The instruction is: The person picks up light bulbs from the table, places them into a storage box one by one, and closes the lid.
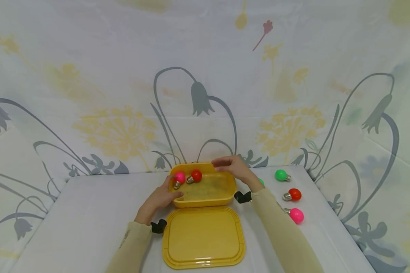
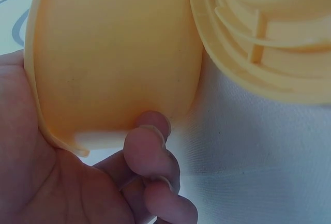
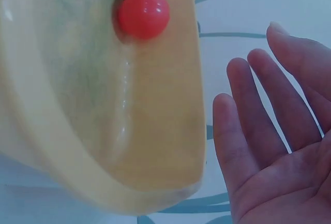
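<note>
A yellow plastic container (image 1: 205, 204) stands with its open top upward. Inside, at its left end, lie a pink light bulb (image 1: 180, 177) and a red light bulb (image 1: 195, 176), both with silver screw bases. My left hand (image 1: 162, 196) grips the container's left end, and its curled fingertips touch the outer wall (image 2: 114, 63) in the left wrist view. Above the back right rim hovers my right hand (image 1: 233, 167), holding nothing. Its fingers are spread and nearly straight beside the container in the right wrist view, where the red bulb (image 3: 145, 15) shows too.
A flat yellow lid (image 1: 204, 237) lies in front of the container. To the right are a green bulb (image 1: 281, 174), a red bulb (image 1: 295, 194) and a pink bulb (image 1: 297, 215). Another green bulb (image 1: 261, 182) is partly hidden by the right wrist. Patterned cloth (image 1: 205, 129) hangs behind.
</note>
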`<act>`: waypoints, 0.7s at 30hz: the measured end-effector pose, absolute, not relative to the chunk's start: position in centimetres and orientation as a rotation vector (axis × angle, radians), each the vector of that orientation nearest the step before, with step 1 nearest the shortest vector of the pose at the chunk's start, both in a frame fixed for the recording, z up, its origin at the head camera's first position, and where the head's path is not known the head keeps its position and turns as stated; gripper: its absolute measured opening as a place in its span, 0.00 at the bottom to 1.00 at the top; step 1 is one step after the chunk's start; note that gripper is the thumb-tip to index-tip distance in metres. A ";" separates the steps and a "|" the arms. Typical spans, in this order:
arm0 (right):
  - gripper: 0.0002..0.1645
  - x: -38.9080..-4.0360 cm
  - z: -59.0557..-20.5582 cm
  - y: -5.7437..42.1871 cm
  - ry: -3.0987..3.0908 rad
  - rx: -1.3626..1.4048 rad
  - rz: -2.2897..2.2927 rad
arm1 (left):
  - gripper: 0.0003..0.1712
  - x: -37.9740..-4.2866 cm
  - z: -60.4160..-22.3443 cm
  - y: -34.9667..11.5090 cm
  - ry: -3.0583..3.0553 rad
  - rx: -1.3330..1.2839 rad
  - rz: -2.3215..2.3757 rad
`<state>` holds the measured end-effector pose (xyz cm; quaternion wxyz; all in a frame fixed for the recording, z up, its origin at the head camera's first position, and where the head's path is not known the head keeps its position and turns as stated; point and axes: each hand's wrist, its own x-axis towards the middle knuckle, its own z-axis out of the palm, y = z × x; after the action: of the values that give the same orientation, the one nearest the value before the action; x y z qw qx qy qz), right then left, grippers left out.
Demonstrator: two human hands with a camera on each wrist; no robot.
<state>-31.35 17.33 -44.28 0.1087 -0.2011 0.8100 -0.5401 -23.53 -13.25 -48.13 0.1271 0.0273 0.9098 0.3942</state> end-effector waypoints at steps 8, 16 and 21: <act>0.20 -30.8 -44.5 18.2 2.375 -0.595 -1.609 | 0.44 -23.4 -48.0 -13.2 2.646 0.070 1.150; 0.20 -30.4 -44.5 19.1 2.428 -0.557 -1.590 | 0.44 -23.7 -48.3 -13.3 2.637 0.063 1.154; 0.20 -30.3 -44.6 19.6 2.405 -0.490 -1.629 | 0.45 -23.7 -48.4 -13.3 2.636 0.066 1.146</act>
<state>-30.26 19.63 -44.61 0.0979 -0.1655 0.8124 -0.5504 -23.74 -13.31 -48.36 0.1329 0.0229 0.9087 0.3950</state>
